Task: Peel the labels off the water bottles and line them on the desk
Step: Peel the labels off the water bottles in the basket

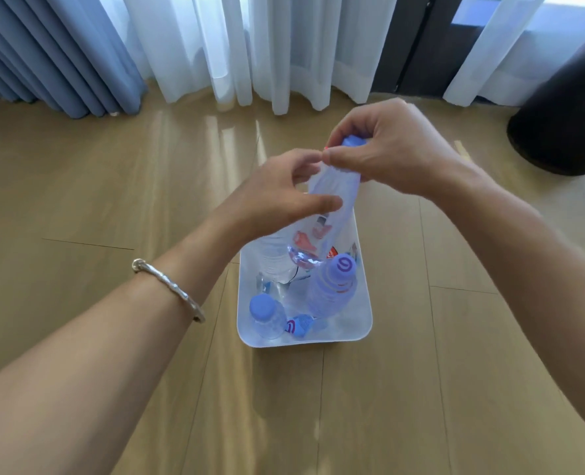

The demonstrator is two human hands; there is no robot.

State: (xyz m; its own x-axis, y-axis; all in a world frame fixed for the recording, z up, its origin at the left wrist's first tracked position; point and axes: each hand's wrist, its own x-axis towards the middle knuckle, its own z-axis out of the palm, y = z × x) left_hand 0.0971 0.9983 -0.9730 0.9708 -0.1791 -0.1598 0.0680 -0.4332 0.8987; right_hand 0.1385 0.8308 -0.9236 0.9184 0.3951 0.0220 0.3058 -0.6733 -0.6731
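The right hand (387, 152) is gripping a tilted water bottle (334, 197) at its neck, just under the blue cap (352, 142). The left hand (277, 193), with a silver bracelet (167, 286) sitting on its wrist, is pinching the bottle's upper body between thumb and curled fingers. The bottle's lower end, its red-printed label (305, 240) showing, is hanging over a white plastic bin (301, 343), which is standing on the wooden floor (113, 389) and holding a blue-capped bottle (330, 296) leaning at its right side and a smaller bottle (267, 320) in its near left corner.
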